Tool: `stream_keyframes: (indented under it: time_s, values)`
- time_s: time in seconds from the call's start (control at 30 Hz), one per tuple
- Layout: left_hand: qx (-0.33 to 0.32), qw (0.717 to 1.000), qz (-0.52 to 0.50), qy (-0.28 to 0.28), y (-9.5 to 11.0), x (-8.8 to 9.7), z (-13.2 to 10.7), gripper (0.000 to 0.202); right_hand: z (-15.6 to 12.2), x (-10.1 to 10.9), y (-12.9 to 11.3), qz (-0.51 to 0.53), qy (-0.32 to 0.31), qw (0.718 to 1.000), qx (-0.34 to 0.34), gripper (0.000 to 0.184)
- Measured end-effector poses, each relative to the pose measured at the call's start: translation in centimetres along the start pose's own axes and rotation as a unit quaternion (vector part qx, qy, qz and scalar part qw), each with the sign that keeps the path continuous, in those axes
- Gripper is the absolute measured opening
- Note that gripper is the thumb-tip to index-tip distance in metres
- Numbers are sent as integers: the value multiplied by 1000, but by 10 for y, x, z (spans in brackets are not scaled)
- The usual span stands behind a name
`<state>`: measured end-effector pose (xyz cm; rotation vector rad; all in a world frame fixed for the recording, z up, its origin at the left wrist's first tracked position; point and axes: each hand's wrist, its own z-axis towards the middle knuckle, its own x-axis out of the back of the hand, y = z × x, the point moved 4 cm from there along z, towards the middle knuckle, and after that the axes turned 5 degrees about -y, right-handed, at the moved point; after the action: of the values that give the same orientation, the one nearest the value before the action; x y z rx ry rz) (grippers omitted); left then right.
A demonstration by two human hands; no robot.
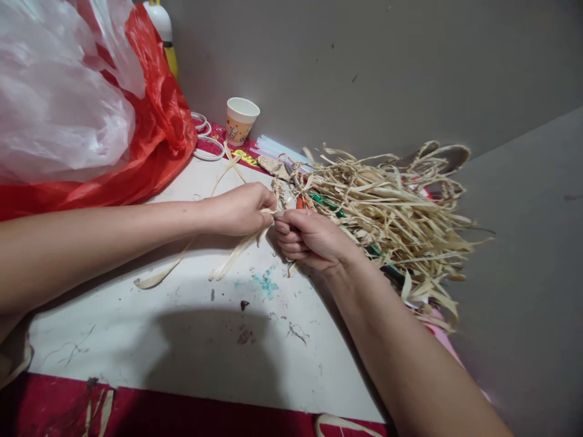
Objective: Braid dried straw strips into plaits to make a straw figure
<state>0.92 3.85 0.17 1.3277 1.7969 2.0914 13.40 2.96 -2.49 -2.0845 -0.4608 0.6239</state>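
My left hand (246, 208) and my right hand (312, 240) meet over the white board, their fingertips nearly touching. Both are closed in a pinch on pale dried-husk strips (239, 258), whose loose ends trail down and to the left across the board. A short twisted piece of husk (277, 189) stands up just behind the fingers. Right beside my right hand lies a large heap of dried husk strips and cords (387, 200). Exactly how the strips cross between my fingertips is hidden.
A paper cup (241, 121) stands at the back by the wall. Red and white plastic bags (159, 121) fill the left. White rings (209, 147) lie beside them. Orange-handled (301, 202) and green-handled tools (325, 201) sit partly under the heap. Dark crumbs (245, 304) dot the white board (218, 346).
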Motion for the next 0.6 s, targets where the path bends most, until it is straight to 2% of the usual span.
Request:
stream_keyframes:
  time_s: [0.13, 0.23, 0.3, 0.37, 0.47, 0.6]
  values:
    - [20, 998, 59, -23, 4, 2, -2, 18, 1, -4, 3, 3, 53, 998, 13, 27]
    - [31, 990, 136, -2, 9, 5, -5, 20, 2, -5, 5, 10, 78, 997, 13, 19]
    - [44, 980, 192, 22, 15, 6, -8, 18, 2, -6, 7, 20, 77, 997, 14, 17]
    - [71, 967, 243, 30, 21, 3, -11, 16, 2, -6, 8, 37, 71, 997, 18, 22]
    - [113, 949, 294, 4, 28, -6, -16, 12, 2, -6, 9, 55, 67, 996, 25, 36]
    - [119, 946, 299, -20, 31, -18, -20, 10, 1, -9, 11, 73, 55, 995, 40, 37]
